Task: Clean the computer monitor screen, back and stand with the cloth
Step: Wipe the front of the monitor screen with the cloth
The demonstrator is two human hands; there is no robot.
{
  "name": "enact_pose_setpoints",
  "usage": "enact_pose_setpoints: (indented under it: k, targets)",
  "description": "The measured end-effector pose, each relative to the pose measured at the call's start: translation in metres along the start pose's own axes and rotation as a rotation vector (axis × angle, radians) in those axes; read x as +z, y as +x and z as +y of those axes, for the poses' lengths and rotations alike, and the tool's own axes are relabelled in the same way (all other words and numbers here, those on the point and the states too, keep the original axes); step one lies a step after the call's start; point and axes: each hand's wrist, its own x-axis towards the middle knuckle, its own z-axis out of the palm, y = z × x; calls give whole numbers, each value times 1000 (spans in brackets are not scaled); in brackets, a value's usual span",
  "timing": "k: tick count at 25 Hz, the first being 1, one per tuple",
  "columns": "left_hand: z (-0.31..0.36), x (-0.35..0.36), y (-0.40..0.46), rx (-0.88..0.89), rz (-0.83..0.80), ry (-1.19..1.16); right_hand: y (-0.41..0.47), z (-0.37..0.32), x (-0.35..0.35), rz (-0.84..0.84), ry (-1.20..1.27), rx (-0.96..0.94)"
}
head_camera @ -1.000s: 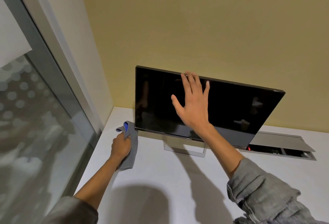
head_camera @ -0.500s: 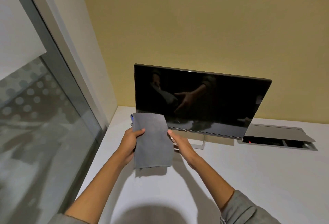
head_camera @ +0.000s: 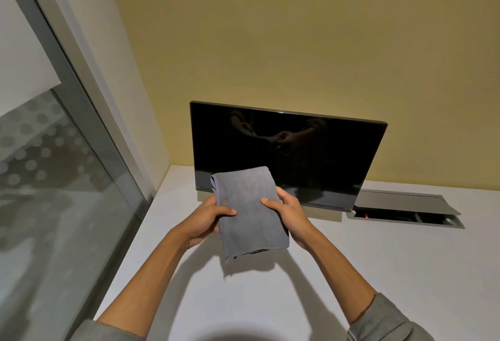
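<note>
A black flat monitor (head_camera: 311, 151) stands switched off on the white desk (head_camera: 378, 265), against the yellow wall. Its stand is hidden behind the cloth and my hands. I hold a folded grey cloth (head_camera: 250, 210) upright in front of the screen's lower left part, above the desk. My left hand (head_camera: 208, 219) grips the cloth's left edge with the thumb on its front. My right hand (head_camera: 286, 212) grips the right edge the same way. The dark screen reflects both hands.
An open metal cable hatch (head_camera: 403, 209) is set into the desk right of the monitor, with a small red light inside. A glass partition with a grey frame (head_camera: 81, 102) runs along the desk's left edge. The yellow wall (head_camera: 297, 29) closes the back.
A second ago my right hand lay flat on the screen and my left held the bunched cloth at the monitor's left. Both hands now hold the cloth spread flat, a little lower than before.
</note>
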Motion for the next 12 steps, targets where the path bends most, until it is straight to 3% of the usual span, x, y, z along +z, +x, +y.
enact_pose_setpoints:
  k: [6,12]
  targets:
    - [15,-1,4,-22,-97,197,-6,-9,-21,-48,-30,-28]
    - [22,5,7,13,-103,61,-6,-12,-21,-64,58,-31]
